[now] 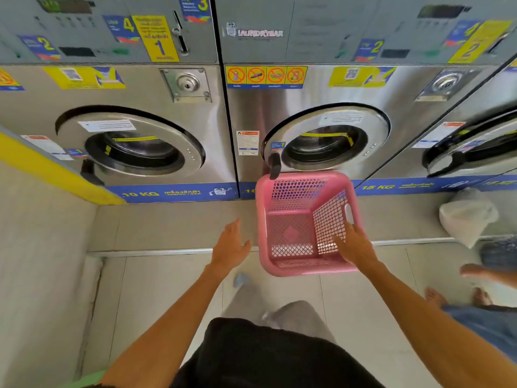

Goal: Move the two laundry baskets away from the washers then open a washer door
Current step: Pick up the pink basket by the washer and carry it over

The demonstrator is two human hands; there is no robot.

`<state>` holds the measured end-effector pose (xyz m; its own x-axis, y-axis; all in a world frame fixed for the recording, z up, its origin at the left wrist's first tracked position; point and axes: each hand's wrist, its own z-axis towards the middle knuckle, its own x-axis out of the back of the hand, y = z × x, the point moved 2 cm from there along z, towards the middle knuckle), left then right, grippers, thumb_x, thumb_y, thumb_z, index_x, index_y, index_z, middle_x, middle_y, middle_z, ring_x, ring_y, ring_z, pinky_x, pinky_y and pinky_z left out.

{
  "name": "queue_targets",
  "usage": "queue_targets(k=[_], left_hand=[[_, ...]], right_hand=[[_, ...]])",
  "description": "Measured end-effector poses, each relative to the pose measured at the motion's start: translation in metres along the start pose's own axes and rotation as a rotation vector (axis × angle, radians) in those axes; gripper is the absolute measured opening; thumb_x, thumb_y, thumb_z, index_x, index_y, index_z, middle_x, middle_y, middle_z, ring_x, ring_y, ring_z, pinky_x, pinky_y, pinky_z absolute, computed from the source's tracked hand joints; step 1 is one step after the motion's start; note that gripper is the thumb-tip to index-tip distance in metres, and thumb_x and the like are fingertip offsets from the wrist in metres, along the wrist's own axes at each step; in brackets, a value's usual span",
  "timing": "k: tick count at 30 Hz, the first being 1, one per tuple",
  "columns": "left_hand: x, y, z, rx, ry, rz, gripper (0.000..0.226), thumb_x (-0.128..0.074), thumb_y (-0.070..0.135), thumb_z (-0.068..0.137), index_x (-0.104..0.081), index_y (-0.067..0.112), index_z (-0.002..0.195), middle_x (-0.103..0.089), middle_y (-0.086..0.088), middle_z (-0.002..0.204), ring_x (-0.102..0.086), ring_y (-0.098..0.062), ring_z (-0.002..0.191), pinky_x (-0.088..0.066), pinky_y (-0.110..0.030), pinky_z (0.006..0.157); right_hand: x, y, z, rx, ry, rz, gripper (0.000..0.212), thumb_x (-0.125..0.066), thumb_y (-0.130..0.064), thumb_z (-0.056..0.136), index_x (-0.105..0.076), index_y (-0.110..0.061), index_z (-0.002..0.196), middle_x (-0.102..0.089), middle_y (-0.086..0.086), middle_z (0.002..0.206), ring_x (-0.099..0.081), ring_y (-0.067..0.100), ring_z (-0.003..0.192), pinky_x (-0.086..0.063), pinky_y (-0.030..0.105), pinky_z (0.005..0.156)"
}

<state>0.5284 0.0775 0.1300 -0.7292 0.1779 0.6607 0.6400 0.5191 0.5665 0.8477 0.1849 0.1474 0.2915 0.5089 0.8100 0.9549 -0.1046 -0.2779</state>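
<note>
Our right hand (355,245) grips the right wall of the pink basket (291,236), fingers inside. Our left hand (230,245) hangs open, just left of it, empty. The washer door (326,141) lies directly behind the basket.

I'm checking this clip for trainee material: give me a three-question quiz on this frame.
1. True or false: the pink basket holds clothes.
2. Which hand touches the basket? A) left hand B) right hand C) both
3. Fill in: the washer door behind the basket is ____.

Key: 1 false, it is empty. 2 B, fingers on its right wall; the left hand is open in the air beside it. 3 shut.
</note>
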Motion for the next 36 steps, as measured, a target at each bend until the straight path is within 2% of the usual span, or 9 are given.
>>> queue_targets(k=[5,8,13,16,20,25,30,34,36], left_hand=[[-0.015,0.011,0.033,0.043,-0.035,0.004,0.076,-0.062,0.029,0.094,-0.021,0.017,0.157,-0.031,-0.009,0.159,-0.042,-0.029,0.139,-0.042,-0.047,0.109],[-0.032,0.016,0.05,0.071,-0.048,0.008,0.077,-0.063,0.033,0.094,-0.021,0.019,0.157,-0.031,-0.009,0.159,-0.043,-0.03,0.139,-0.043,-0.048,0.107],[-0.075,0.016,0.083,0.185,-0.02,0.0,0.081,-0.061,0.045,0.094,-0.018,0.019,0.157,-0.03,-0.011,0.159,-0.044,-0.031,0.139,-0.042,-0.049,0.105],[-0.106,0.012,0.108,0.262,0.005,-0.03,0.083,-0.063,0.04,0.093,-0.016,0.016,0.158,-0.032,-0.014,0.158,-0.041,-0.035,0.14,-0.04,-0.053,0.108],[-0.137,0.003,0.139,0.309,0.062,-0.048,0.088,-0.065,0.031,0.093,-0.01,0.011,0.159,-0.034,-0.022,0.153,-0.041,-0.042,0.136,-0.042,-0.055,0.103],[-0.164,-0.013,0.172,0.258,0.179,-0.085,0.084,-0.06,0.021,0.095,-0.007,0.015,0.159,-0.043,-0.023,0.143,-0.054,-0.042,0.122,-0.052,-0.054,0.091],[-0.192,-0.025,0.182,0.194,0.294,-0.162,0.075,-0.05,0.015,0.099,-0.006,0.024,0.16,-0.056,-0.019,0.114,-0.064,-0.033,0.085,-0.057,-0.047,0.069],[-0.196,-0.034,0.161,0.266,0.39,-0.219,0.068,-0.048,0.023,0.102,-0.012,0.024,0.16,-0.06,-0.017,0.108,-0.066,-0.028,0.084,-0.06,-0.043,0.068],[-0.194,-0.045,0.137,0.296,0.4,-0.224,0.067,-0.047,0.025,0.103,-0.011,0.025,0.16,-0.06,-0.017,0.106,-0.066,-0.028,0.082,-0.06,-0.045,0.067]], right_hand=[[0.009,0.025,0.043,-0.065,-0.028,0.024,0.061,-0.057,-0.03,0.099,-0.035,-0.007,0.151,-0.047,0.023,0.146,-0.048,0.042,0.133,-0.043,0.058,0.107],[0.01,0.04,0.075,-0.047,-0.037,0.061,0.066,-0.058,-0.025,0.098,-0.028,-0.009,0.156,-0.05,0.025,0.14,-0.05,0.044,0.127,-0.045,0.055,0.104],[-0.002,0.073,0.139,-0.067,-0.065,0.065,0.068,-0.054,-0.022,0.098,-0.022,-0.011,0.156,-0.046,0.024,0.141,-0.051,0.047,0.123,-0.045,0.052,0.099],[-0.017,0.1,0.173,-0.115,-0.018,0.074,0.068,-0.061,-0.017,0.093,-0.027,0.003,0.149,-0.048,0.036,0.134,-0.05,0.052,0.119,-0.045,0.053,0.094],[-0.035,0.131,0.211,-0.102,-0.009,0.046,0.078,-0.064,-0.015,0.091,-0.019,-0.002,0.153,-0.048,0.041,0.13,-0.051,0.054,0.117,-0.046,0.052,0.093],[-0.064,0.15,0.241,-0.054,0.039,0.051,0.082,-0.06,-0.011,0.09,-0.012,-0.015,0.157,-0.053,0.039,0.123,-0.059,0.055,0.105,-0.049,0.054,0.084],[-0.093,0.152,0.25,-0.031,0.192,0.045,0.078,-0.05,-0.009,0.091,-0.009,-0.017,0.156,-0.054,0.038,0.123,-0.061,0.055,0.098,-0.05,0.053,0.076],[-0.097,0.147,0.242,0.026,0.236,0.013,0.074,-0.049,-0.009,0.09,-0.013,-0.018,0.154,-0.057,0.035,0.118,-0.063,0.054,0.092,-0.048,0.047,0.069],[-0.099,0.139,0.233,0.069,0.213,-0.018,0.074,-0.049,-0.009,0.09,-0.012,-0.018,0.154,-0.057,0.035,0.121,-0.062,0.054,0.093,-0.049,0.05,0.07]])
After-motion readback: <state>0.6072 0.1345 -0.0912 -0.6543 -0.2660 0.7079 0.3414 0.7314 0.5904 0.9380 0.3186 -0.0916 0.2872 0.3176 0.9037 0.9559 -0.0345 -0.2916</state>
